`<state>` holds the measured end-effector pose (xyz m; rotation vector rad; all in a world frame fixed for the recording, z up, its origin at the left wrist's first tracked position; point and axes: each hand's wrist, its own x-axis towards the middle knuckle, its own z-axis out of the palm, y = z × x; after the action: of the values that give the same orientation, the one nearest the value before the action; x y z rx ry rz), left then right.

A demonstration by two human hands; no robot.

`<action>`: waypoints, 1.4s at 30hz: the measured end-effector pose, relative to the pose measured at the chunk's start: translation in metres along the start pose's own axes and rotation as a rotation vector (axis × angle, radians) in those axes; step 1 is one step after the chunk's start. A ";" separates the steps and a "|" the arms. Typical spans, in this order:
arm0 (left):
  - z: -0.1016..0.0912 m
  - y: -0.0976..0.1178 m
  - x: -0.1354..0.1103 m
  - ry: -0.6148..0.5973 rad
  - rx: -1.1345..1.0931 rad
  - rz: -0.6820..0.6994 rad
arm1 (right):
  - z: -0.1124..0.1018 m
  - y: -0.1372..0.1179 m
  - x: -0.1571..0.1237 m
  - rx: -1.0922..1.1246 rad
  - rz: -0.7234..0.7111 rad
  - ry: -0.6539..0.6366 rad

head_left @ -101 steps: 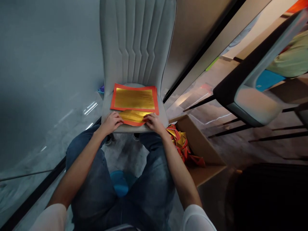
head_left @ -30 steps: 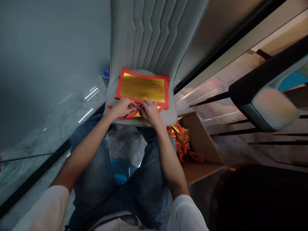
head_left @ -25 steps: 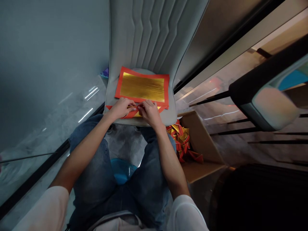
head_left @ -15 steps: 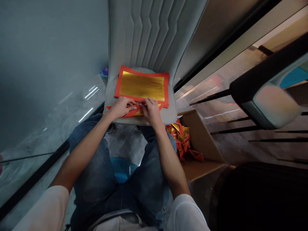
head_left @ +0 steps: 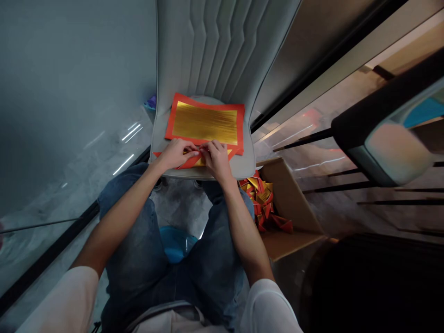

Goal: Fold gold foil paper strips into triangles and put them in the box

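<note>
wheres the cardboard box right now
In the head view, the cardboard box sits right of the person's right leg, just below the chair seat, holding folded red-and-gold paper pieces.

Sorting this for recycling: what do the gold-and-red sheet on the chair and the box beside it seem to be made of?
The sheet looks like thin paper with a matte red-orange border and a shiny gold panel, probably foil given its streaky sheen. The folded sheet looks the same. The box looks like matte brown cardboard, judging by its plain flaps.
</note>
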<state>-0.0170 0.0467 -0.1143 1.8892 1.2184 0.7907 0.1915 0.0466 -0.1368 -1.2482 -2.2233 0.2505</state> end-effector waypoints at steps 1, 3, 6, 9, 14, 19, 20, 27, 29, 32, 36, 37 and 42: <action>0.000 0.000 0.000 0.002 0.008 0.002 | 0.000 -0.001 0.000 -0.006 0.002 -0.006; 0.001 -0.001 0.001 0.000 0.032 0.011 | 0.000 -0.002 0.000 -0.015 0.006 -0.014; 0.000 0.001 0.000 -0.006 0.077 0.023 | -0.003 -0.003 0.000 -0.010 0.005 -0.023; -0.003 0.004 -0.002 -0.001 0.115 0.028 | -0.011 0.000 -0.002 0.015 -0.006 -0.047; -0.006 0.008 -0.009 0.074 0.268 0.096 | -0.024 0.003 -0.007 0.021 -0.031 -0.081; -0.002 0.011 -0.016 0.157 0.376 0.247 | -0.027 -0.006 -0.011 -0.002 -0.012 -0.007; -0.001 0.011 -0.017 0.177 0.379 0.264 | -0.027 -0.008 -0.011 -0.007 -0.005 0.010; 0.003 0.010 -0.019 0.241 0.344 0.274 | -0.026 -0.010 -0.012 -0.009 0.001 0.082; 0.003 0.010 -0.019 0.240 0.344 0.269 | -0.027 -0.009 -0.012 -0.013 0.009 0.080; 0.003 0.010 -0.020 0.226 0.348 0.271 | -0.027 -0.010 -0.012 -0.026 0.014 0.081; 0.001 0.011 -0.020 0.213 0.342 0.272 | -0.027 -0.011 -0.011 -0.031 0.013 0.075; 0.000 0.011 -0.020 0.209 0.339 0.270 | -0.029 -0.010 -0.011 -0.022 0.012 0.068; -0.015 0.011 -0.020 0.251 0.270 0.235 | -0.053 0.006 -0.019 0.070 0.010 0.085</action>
<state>-0.0312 0.0284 -0.0987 2.2346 1.3231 1.0587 0.2336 0.0288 -0.1030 -1.2106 -2.1181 0.2718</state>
